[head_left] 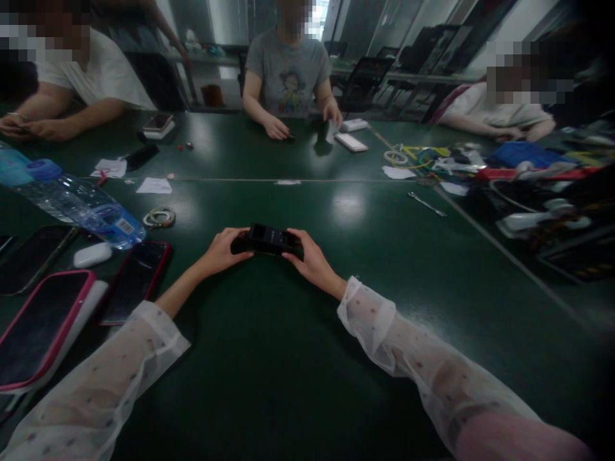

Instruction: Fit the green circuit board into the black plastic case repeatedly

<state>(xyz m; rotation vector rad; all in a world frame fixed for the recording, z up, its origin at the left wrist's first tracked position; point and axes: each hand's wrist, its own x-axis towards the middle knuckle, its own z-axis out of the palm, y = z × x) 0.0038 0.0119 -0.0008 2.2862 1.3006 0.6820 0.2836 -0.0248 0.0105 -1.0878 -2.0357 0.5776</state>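
A small black box-like device (270,239) with faint pale markings on its face is between my two hands, at the middle of the dark green table (269,358). My left hand (225,252) grips its left end, thumb in front and fingers behind. At its right end my right hand (311,258) holds it the same way. What the device is exactly is too dark to tell. Nearest to my left hand lie a beaded bracelet (159,218) and a red-edged phone (137,282).
On the left lie a clear water bottle (81,205), a white earphone case (93,255) and a pink-cased phone (41,330). A wrench (426,203) rests to the right, near cables and tools (446,157). Several people sit across the table, one in a grey shirt (288,77).
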